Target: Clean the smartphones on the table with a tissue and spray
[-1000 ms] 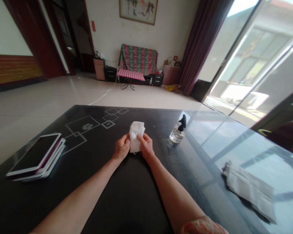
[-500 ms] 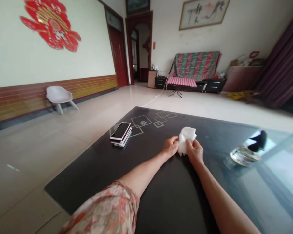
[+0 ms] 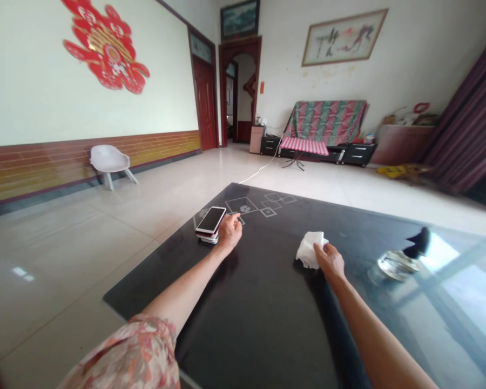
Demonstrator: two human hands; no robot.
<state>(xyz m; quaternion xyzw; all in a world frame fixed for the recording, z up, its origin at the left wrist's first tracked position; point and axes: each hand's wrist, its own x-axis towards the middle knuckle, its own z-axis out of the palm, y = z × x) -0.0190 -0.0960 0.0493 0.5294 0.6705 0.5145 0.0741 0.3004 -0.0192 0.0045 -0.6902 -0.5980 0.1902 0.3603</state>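
My left hand (image 3: 230, 232) is at the right side of a small stack of smartphones. One digit stretches out to the right, and the other fingers are partly hidden; I cannot tell whether they touch the stack. The top smartphone (image 3: 211, 220) has a white frame and lies with its dark screen up. My right hand (image 3: 331, 260) pinches a folded white tissue (image 3: 309, 249) by its right edge, just above the black table (image 3: 259, 302).
On the table's right side is a clear glass jar (image 3: 397, 266) with something black at its top. A white child's chair (image 3: 110, 161) stands on the floor at left. Farther back is a small table with a red-striped cover (image 3: 303, 145).
My left hand has left the tissue and moved left to the smartphone stack. The tissue stays in my right hand, slightly lower in view. The camera view has shifted a little.
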